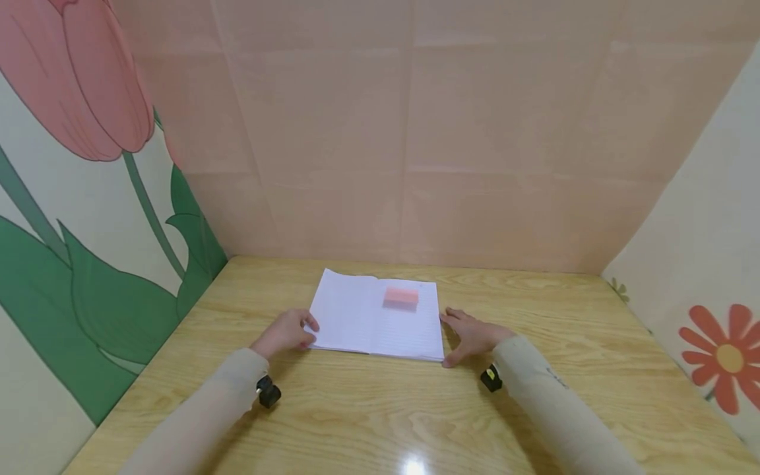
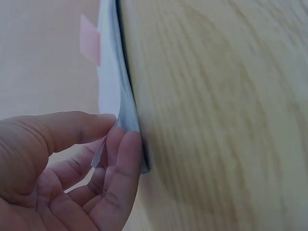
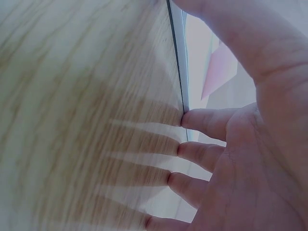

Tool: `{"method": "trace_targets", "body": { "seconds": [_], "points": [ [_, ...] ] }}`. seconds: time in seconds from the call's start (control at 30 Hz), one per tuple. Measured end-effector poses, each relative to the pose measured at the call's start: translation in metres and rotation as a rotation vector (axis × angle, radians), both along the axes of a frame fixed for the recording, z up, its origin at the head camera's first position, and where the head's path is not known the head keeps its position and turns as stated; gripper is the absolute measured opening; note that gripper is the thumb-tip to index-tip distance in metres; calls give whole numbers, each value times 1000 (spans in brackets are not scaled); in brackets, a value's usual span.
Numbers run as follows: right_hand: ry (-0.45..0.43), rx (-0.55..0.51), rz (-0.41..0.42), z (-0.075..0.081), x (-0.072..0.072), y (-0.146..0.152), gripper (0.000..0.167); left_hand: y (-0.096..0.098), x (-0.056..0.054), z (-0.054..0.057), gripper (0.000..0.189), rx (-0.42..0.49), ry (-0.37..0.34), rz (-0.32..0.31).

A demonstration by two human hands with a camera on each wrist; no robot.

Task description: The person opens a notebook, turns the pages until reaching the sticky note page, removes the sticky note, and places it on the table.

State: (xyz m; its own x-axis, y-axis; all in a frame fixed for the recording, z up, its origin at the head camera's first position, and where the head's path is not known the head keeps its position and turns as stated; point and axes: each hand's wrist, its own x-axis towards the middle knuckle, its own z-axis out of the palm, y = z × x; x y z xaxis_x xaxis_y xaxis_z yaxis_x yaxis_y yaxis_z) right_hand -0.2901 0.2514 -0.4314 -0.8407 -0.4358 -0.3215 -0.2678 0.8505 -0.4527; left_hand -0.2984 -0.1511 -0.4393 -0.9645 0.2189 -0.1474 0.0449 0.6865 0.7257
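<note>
An open notebook (image 1: 342, 310) with white pages, ruled on the right-hand one, lies on the wooden table. A pink sticky note (image 1: 402, 296) is on the upper part of the right page, and part of it stands up from the paper. My left hand (image 1: 285, 331) pinches the notebook's left edge near its lower corner; in the left wrist view the bent paper (image 2: 126, 113) shows between thumb and fingers. Along the right edge, my right hand (image 1: 472, 334) rests with spread fingers, its thumb by the lower corner and its fingertips (image 3: 188, 119) down at the table.
The wooden table (image 1: 380, 409) extends in front of the notebook and to both sides. A plain pinkish backdrop (image 1: 404, 132) rises behind its far edge. Walls painted with a tulip (image 1: 89, 79) and a red flower (image 1: 729, 357) flank it. Dark wrist cameras hang below both sleeves.
</note>
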Motion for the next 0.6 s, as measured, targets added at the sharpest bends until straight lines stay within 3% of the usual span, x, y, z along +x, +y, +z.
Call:
{"method": "trace_targets", "body": {
  "seconds": [0.17,0.6],
  "points": [
    [-7,7,-2,0,-1,0,112,1,1,-4,16,6,3,-5],
    [-12,5,-2,1,-1,1,111,4,-1,0,18,-126,-2,-22]
  ]
}}
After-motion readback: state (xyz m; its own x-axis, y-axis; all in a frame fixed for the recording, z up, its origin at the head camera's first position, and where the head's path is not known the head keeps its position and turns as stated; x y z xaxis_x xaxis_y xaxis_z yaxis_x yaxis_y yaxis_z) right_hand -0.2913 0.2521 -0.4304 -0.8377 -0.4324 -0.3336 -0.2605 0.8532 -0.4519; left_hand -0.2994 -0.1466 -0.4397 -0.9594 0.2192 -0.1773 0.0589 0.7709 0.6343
